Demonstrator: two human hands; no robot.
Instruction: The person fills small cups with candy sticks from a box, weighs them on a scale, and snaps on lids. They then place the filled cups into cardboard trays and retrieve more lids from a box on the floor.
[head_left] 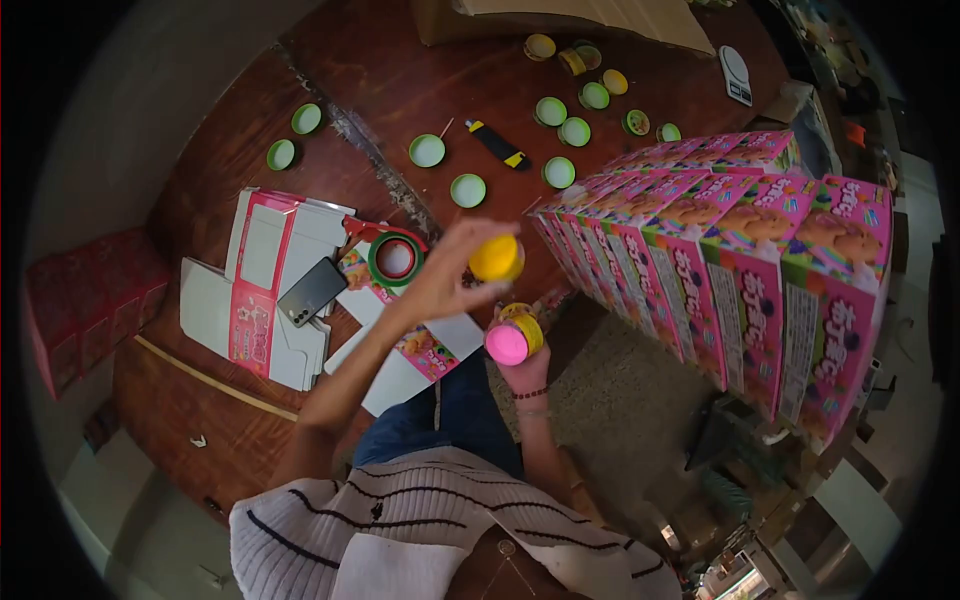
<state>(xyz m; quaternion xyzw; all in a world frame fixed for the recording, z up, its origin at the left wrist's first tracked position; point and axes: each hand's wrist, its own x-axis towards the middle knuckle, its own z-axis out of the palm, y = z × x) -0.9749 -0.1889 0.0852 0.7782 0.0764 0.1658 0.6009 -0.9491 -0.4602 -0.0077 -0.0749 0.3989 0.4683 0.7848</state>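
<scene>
My left hand [450, 272] has its thumb and fingers around a small round tub with a yellow top [496, 258], above the table's near edge. Just below and to the right, my right hand [528, 375] holds a tub with a bright pink top [507, 344]. Another small tub with a yellow side [523, 320] sits in the same hand, against the pink one. The two hands are apart. Under my left forearm lie a printed pink card [427, 353] and white card; a roll of green and red tape [397, 259] is beside my left wrist.
Several green-rimmed tubs [468, 190] stand on the dark red table [360, 60], with a black and yellow cutter [497, 145]. Stacked pink boxes [740, 260] rise at the right. A phone [313, 292] lies on flattened boxes [262, 330]. A white scale [735, 75] is far right.
</scene>
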